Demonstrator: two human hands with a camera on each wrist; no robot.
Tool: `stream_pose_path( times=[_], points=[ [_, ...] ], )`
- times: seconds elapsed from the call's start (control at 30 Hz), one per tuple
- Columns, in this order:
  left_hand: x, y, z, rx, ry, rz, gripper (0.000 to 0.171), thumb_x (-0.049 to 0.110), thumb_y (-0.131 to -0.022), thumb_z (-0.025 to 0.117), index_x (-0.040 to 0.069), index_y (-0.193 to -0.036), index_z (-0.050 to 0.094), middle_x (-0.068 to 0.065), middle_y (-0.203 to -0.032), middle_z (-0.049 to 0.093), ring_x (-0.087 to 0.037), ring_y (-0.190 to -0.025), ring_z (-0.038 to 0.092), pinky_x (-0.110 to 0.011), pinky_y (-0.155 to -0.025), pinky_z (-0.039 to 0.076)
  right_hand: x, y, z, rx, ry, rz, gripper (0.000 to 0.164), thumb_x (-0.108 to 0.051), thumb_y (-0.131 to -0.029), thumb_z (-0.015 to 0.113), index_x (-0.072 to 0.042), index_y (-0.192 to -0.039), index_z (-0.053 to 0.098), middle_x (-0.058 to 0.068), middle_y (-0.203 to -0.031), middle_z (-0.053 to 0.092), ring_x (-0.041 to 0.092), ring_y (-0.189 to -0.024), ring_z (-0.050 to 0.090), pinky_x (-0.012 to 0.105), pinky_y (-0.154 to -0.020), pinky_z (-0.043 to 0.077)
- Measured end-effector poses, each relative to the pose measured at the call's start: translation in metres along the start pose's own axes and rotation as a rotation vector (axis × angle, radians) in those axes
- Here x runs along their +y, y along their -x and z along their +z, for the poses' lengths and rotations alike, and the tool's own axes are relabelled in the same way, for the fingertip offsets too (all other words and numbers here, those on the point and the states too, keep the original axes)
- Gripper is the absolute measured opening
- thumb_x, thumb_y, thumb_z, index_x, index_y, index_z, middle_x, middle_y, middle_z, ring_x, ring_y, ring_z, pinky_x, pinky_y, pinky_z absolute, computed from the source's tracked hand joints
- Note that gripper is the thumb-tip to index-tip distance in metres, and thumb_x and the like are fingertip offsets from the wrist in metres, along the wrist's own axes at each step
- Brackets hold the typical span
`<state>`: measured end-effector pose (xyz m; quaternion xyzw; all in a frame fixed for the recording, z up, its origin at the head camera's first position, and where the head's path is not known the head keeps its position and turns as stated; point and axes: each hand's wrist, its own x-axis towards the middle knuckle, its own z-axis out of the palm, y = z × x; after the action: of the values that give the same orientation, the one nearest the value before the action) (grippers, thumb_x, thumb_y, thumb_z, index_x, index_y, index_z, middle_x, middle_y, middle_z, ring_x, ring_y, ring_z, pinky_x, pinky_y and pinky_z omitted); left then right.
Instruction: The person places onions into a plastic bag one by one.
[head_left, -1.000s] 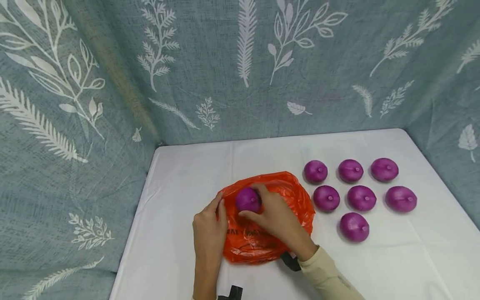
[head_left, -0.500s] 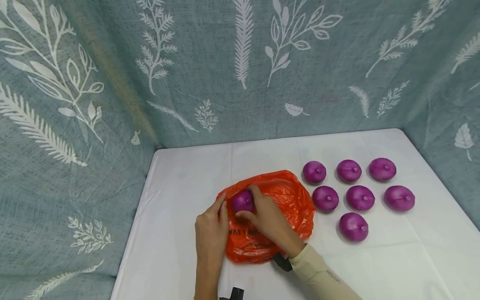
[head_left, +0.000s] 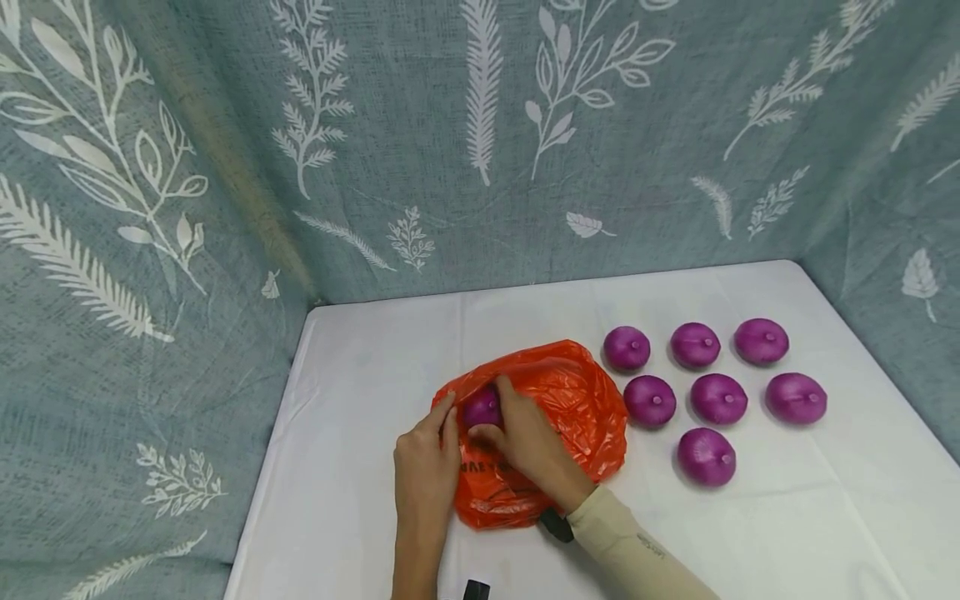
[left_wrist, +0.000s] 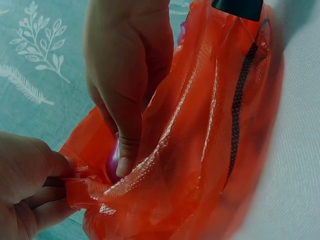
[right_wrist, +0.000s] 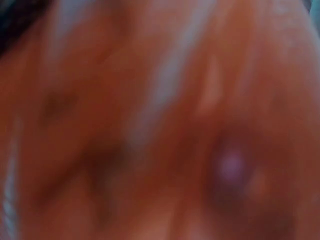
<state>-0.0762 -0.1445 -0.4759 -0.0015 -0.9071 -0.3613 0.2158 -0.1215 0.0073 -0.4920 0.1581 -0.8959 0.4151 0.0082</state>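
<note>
Glossy purple onion [head_left: 480, 408], rounded, crinkled red bag [head_left: 572, 408]

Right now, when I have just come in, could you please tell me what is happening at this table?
A person's right hand grips a purple onion in the opening of a red plastic bag, while the left hand pinches the bag's edge. Seven similar onions lie on the white table, to the right of the bag. What else the bag holds, I cannot tell.
</note>
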Motion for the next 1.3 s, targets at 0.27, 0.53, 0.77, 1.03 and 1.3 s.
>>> stream_pose_path(
  times=[0.27,0.53,0.77,1.03,1.3],
  points=[
    [-0.002,-0.001,0.001,-0.004,-0.002,0.012,0.03,0.012,-0.102,0.072,0.003,-0.131,0.075,-0.021,-0.114,0.077,-0.027,-0.075,0.075,-0.032,-0.06,0.06,0.001,-0.002,0.005,0.001,-0.008,0.007,0.062,-0.026,-0.091,0.084,-0.003,-0.135,0.047,0.013,-0.111,0.07,0.026,-0.098,0.071,0.042,-0.088,0.062],
    [-0.003,-0.005,0.0,0.008,-0.003,0.024,0.032,0.011,-0.101,0.073,0.001,-0.131,0.074,-0.022,-0.117,0.076,-0.033,-0.087,0.078,-0.038,-0.07,0.064,0.002,0.001,-0.003,-0.007,-0.008,0.016,0.069,-0.026,-0.09,0.087,-0.001,-0.141,0.046,0.016,-0.117,0.072,0.028,-0.104,0.073,0.043,-0.09,0.061],
    [-0.003,-0.004,-0.002,-0.012,-0.006,-0.01,0.032,0.011,-0.102,0.072,0.0,-0.132,0.073,-0.021,-0.119,0.076,-0.034,-0.094,0.078,-0.042,-0.075,0.064,-0.003,0.009,-0.026,-0.027,0.027,0.055,0.08,-0.03,-0.093,0.084,0.004,-0.151,0.042,0.012,-0.101,0.074,0.017,-0.077,0.069,0.031,-0.071,0.062],
    [-0.002,-0.005,-0.003,-0.018,-0.007,-0.028,0.032,0.01,-0.102,0.071,0.0,-0.132,0.073,-0.021,-0.122,0.075,-0.036,-0.108,0.075,-0.047,-0.083,0.061,-0.013,0.023,-0.069,0.045,0.027,0.086,0.067,-0.033,-0.098,0.079,-0.004,-0.15,0.049,0.017,-0.108,0.076,0.026,-0.084,0.073,0.043,-0.08,0.063],
    [-0.001,-0.005,-0.002,-0.003,0.0,-0.02,0.031,0.009,-0.103,0.07,0.0,-0.132,0.073,-0.02,-0.123,0.074,-0.035,-0.11,0.074,-0.047,-0.084,0.061,-0.007,0.039,-0.132,0.278,0.01,0.071,0.058,-0.033,-0.1,0.077,-0.008,-0.147,0.056,0.015,-0.143,0.067,0.034,-0.119,0.071,0.05,-0.097,0.058]
  ],
)
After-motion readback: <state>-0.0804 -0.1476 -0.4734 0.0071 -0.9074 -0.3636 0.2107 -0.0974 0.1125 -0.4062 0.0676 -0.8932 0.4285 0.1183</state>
